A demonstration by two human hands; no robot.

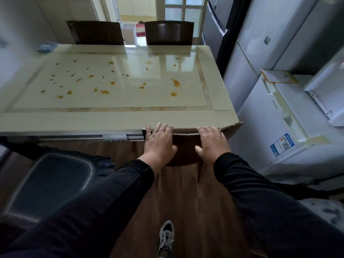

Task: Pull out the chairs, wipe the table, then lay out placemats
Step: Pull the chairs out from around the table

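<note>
A cream table (115, 116), glossy and edged with a tan inlay, is seen from its near long side, and its top is dotted with orange stains (104, 92) spread across the middle and toward the right end. At the near edge of the table, toward its right corner, a dark wooden chair (186, 144) is tucked in, with its curved backrest just below the tabletop rim. The top of that backrest is gripped by both hands: the left hand (160, 140) is laid over the left part with the fingers curled over the rail and the thumb on the near face, and the right hand (212, 141) is set the same way on the right part. Both arms are covered by black sleeves (119, 185). On the far side of the table two more dark chairs (95, 32) are pushed against its edge, side by side. A blue cloth (45, 47) lies at the far left corner of the table. To the right of the table stand white refrigerators (275, 101), close to its end. Below the near edge of the table, a wood floor (186, 198) is seen, with one sneaker (166, 237) on it and a dark cushioned seat (50, 179) to the left.
</note>
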